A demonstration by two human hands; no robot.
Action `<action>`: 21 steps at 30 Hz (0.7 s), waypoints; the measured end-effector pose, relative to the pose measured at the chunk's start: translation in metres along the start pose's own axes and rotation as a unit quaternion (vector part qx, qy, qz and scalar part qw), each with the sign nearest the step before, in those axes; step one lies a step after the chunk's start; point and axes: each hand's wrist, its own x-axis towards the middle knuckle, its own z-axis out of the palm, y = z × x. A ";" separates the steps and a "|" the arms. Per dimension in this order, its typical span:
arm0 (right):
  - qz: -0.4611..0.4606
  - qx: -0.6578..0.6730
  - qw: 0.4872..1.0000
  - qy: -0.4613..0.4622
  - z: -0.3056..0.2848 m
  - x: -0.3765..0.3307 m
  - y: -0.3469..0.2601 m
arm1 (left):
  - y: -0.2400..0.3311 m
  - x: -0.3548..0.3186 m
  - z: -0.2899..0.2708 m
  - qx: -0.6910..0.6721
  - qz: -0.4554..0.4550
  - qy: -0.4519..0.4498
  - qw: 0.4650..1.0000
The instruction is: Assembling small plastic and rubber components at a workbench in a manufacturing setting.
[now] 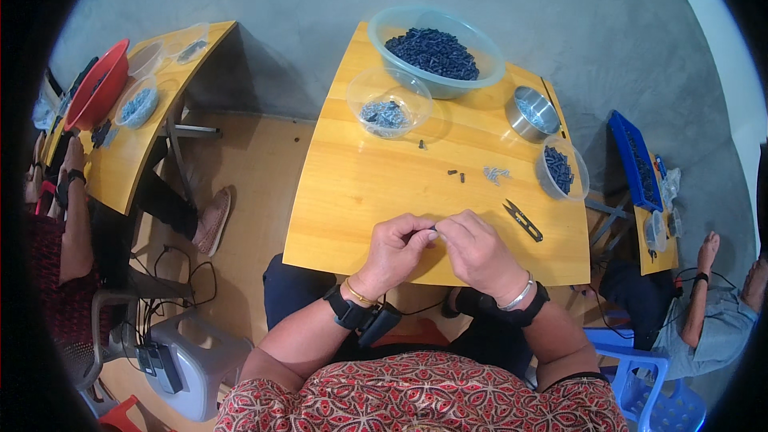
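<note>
My left hand (396, 248) and my right hand (478, 251) meet over the near edge of the yellow table (364, 192). Both are closed in a pinch around a small dark piece (433, 229), mostly covered by the fingers. To the right of my right hand lie thread snips (524, 221) with black handles. Beyond the hands are a few loose dark pieces (457, 175) and a little pile of small clear pieces (496, 175). A clear tub of dark cylindrical pieces (558, 170) stands at the right edge.
At the back, a large translucent basin (436, 86) holds a heap of dark pieces. Before it stands a clear bowl (408, 118) of small pale parts; a metal bowl (522, 122) is to the right. Other people sit at tables left and right, beside a red basin (100, 88) and blue tray (636, 162).
</note>
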 end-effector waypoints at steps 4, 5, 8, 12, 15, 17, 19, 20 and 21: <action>0.024 0.033 0.999 -0.016 0.001 0.001 0.010 | -0.002 0.001 0.000 -0.003 -0.012 0.001 1.000; 0.065 0.037 0.997 0.000 0.000 0.002 0.019 | -0.001 0.002 0.001 -0.017 -0.031 0.010 0.999; 0.139 0.020 0.989 0.035 -0.004 0.004 0.058 | -0.007 0.003 -0.002 -0.040 -0.016 0.014 0.999; 0.269 -0.004 0.963 0.003 -0.002 0.018 0.094 | -0.007 0.001 -0.005 -0.081 -0.041 0.007 0.996; 0.264 -0.056 0.963 -0.012 0.011 0.027 0.102 | -0.001 0.001 -0.004 -0.112 -0.055 0.017 0.992; 0.270 -0.086 0.958 -0.047 0.014 0.033 0.099 | 0.000 0.002 -0.005 -0.110 -0.064 0.019 0.992; 0.276 -0.116 0.951 -0.082 0.019 0.032 0.104 | 0.001 0.004 -0.005 -0.116 -0.065 0.020 0.991; 0.256 -0.127 0.956 -0.075 0.023 0.025 0.115 | 0.001 0.004 -0.005 -0.124 -0.063 0.018 0.990; 0.233 -0.136 0.960 -0.067 0.024 0.024 0.119 | 0.001 0.004 -0.006 -0.124 -0.065 0.020 0.990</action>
